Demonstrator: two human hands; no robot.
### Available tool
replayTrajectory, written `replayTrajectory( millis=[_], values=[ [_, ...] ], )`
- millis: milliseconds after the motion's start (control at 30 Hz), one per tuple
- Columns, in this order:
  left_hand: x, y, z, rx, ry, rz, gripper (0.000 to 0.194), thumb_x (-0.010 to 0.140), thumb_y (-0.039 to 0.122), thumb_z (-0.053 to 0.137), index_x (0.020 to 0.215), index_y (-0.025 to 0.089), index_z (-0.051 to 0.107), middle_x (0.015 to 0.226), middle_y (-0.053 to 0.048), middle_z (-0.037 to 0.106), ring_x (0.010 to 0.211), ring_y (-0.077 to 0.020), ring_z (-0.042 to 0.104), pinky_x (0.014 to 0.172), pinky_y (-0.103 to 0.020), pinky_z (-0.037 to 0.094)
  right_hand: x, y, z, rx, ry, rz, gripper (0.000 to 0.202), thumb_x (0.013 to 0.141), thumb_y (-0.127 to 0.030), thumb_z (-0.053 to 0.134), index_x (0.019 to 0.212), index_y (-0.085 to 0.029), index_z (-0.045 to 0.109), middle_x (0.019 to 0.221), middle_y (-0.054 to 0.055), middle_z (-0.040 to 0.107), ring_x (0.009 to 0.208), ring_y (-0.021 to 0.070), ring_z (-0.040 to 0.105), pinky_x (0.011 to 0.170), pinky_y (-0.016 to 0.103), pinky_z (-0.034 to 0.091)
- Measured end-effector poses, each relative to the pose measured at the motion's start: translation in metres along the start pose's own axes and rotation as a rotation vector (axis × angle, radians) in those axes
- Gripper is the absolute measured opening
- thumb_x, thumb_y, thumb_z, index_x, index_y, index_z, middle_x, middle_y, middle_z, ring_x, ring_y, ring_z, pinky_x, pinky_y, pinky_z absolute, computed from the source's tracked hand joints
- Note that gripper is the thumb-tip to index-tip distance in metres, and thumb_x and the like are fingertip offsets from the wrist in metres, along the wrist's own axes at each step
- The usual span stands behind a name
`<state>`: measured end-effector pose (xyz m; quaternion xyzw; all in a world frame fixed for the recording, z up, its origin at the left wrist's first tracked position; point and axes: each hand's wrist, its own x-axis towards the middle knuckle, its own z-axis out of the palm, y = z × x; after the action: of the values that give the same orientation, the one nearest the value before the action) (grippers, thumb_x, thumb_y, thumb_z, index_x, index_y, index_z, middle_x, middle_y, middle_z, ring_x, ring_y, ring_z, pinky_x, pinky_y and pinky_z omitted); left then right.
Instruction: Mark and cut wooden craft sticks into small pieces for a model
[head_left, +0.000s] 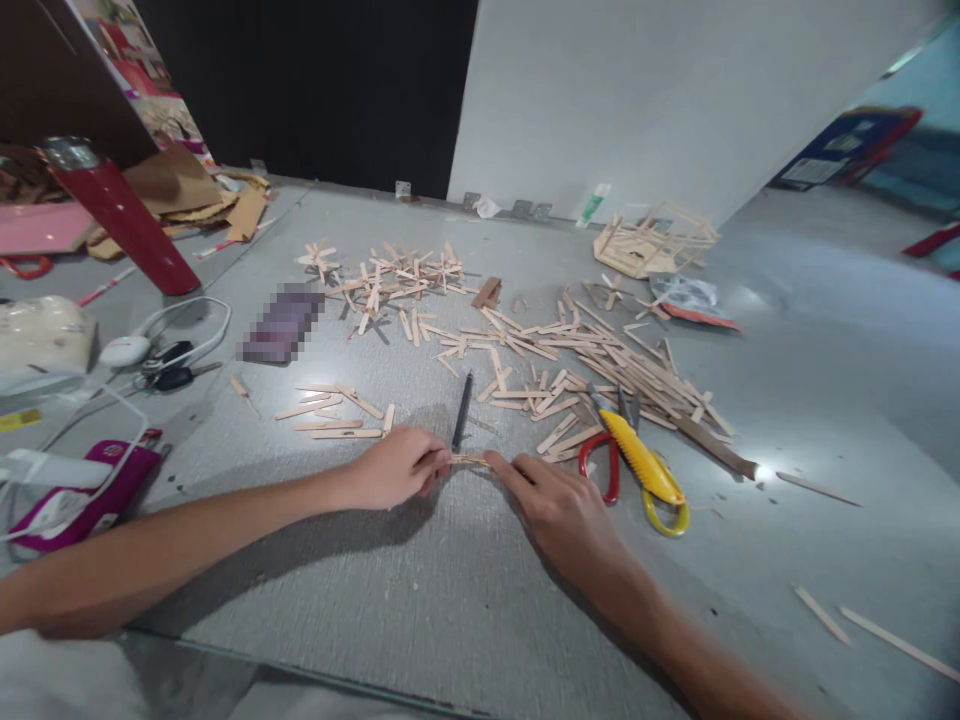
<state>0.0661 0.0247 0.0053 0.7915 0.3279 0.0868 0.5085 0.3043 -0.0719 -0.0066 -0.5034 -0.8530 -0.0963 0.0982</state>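
Between my two hands, close to the table's front part, is a short thin wooden stick piece (470, 459). My left hand (401, 467) pinches its left end. The fingers of my right hand (551, 500) are closed on its right end. Just beyond the piece lies a black pen (463, 410). Loose sticks (337, 425) lie past my left hand, and a large heap of wooden sticks (622, 365) spreads beyond my right hand. Scissors with red and yellow handles (616, 465) and a yellow-handled cutter (645, 455) rest right of my right hand.
A red bottle (124, 220), a blurred-out flat object (283, 325), keys (176, 378), white cables and a magenta item (90, 490) are at the left. A stick frame (656, 245) and a plastic packet (694, 300) sit at the back right.
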Motion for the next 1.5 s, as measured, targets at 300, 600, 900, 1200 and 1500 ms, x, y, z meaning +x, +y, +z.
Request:
replayTrajectory(
  millis=[300, 600, 900, 1200, 1500],
  values=[
    [0.001, -0.001, 0.001, 0.015, 0.029, -0.010, 0.036, 0.102, 0.023, 0.042, 0.072, 0.017, 0.060, 0.054, 0.002, 0.058, 0.050, -0.0127, 0.053, 0.059, -0.023, 0.041, 0.002, 0.005, 0.003, -0.028, 0.137, -0.022, 0.037, 0.098, 0.002, 0.049, 0.126, -0.011, 0.070, 0.084, 0.008, 0.073, 0.070, 0.0200, 0.068, 0.065, 0.030, 0.048],
    [0.001, 0.002, -0.001, 0.007, 0.004, -0.042, 0.037, 0.104, 0.020, 0.041, 0.071, 0.017, 0.059, 0.053, 0.002, 0.058, 0.049, -0.0129, 0.054, 0.060, -0.024, 0.041, 0.003, 0.013, -0.006, -0.075, 0.062, 0.093, 0.038, 0.095, 0.004, 0.051, 0.123, -0.011, 0.072, 0.089, 0.009, 0.074, 0.074, 0.0218, 0.069, 0.068, 0.031, 0.051],
    [0.001, 0.002, -0.001, 0.008, 0.004, -0.016, 0.038, 0.103, 0.022, 0.042, 0.070, 0.017, 0.058, 0.053, 0.002, 0.057, 0.050, -0.0125, 0.054, 0.063, -0.024, 0.042, 0.003, -0.005, -0.002, 0.022, 0.143, -0.127, 0.034, 0.100, 0.002, 0.047, 0.122, -0.007, 0.071, 0.086, 0.010, 0.075, 0.071, 0.0211, 0.069, 0.065, 0.032, 0.051],
    [0.001, 0.000, 0.000, 0.010, 0.009, -0.005, 0.037, 0.103, 0.020, 0.043, 0.070, 0.016, 0.059, 0.054, 0.002, 0.058, 0.051, -0.0125, 0.054, 0.063, -0.024, 0.041, 0.008, -0.010, -0.004, -0.021, 0.206, -0.117, 0.037, 0.103, 0.003, 0.039, 0.118, -0.007, 0.072, 0.082, 0.009, 0.074, 0.067, 0.0207, 0.067, 0.064, 0.031, 0.049],
    [0.001, -0.001, 0.000, 0.020, 0.008, -0.002, 0.036, 0.103, 0.020, 0.042, 0.072, 0.016, 0.059, 0.054, 0.002, 0.057, 0.051, -0.0123, 0.054, 0.062, -0.024, 0.040, 0.006, -0.009, -0.002, -0.032, 0.165, -0.105, 0.035, 0.102, 0.003, 0.043, 0.118, -0.007, 0.072, 0.082, 0.008, 0.073, 0.070, 0.0216, 0.068, 0.065, 0.032, 0.050]
  ],
)
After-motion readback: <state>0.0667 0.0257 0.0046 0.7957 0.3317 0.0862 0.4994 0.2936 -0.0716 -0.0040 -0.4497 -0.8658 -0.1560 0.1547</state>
